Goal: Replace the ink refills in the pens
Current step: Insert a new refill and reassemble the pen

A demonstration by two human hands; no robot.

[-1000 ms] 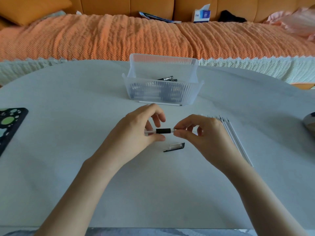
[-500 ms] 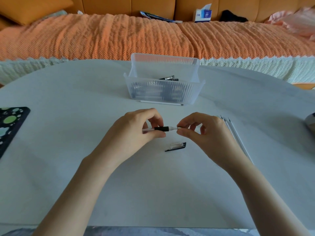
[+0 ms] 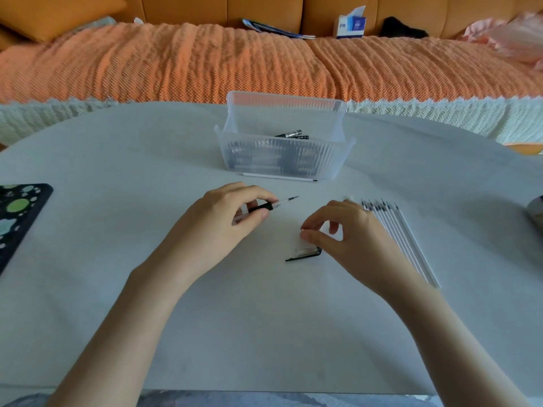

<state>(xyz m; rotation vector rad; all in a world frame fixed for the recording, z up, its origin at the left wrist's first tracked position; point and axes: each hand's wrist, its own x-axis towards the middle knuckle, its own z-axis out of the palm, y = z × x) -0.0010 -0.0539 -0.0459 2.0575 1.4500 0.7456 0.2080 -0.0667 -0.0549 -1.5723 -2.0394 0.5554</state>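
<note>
My left hand grips a pen by its black grip section. The thin refill sticks out bare from the pen's front end, pointing right and away. My right hand hovers lower and to the right, thumb and forefinger pinched on a small piece that looks like the pen's tip cone, mostly hidden. Just below that pinch, the pen's cap with its black clip lies on the white table. A row of several white refills lies beside my right hand.
A clear ribbed plastic bin holding pens stands at the table's middle back, with one loose refill along its front. A black patterned object sits at the left edge, a grey object at the right edge. An orange-covered sofa lies beyond.
My right hand has come away from the pen's front end and dropped toward the cap. The refill's tip now shows bare. My left hand has tilted the pen slightly.
</note>
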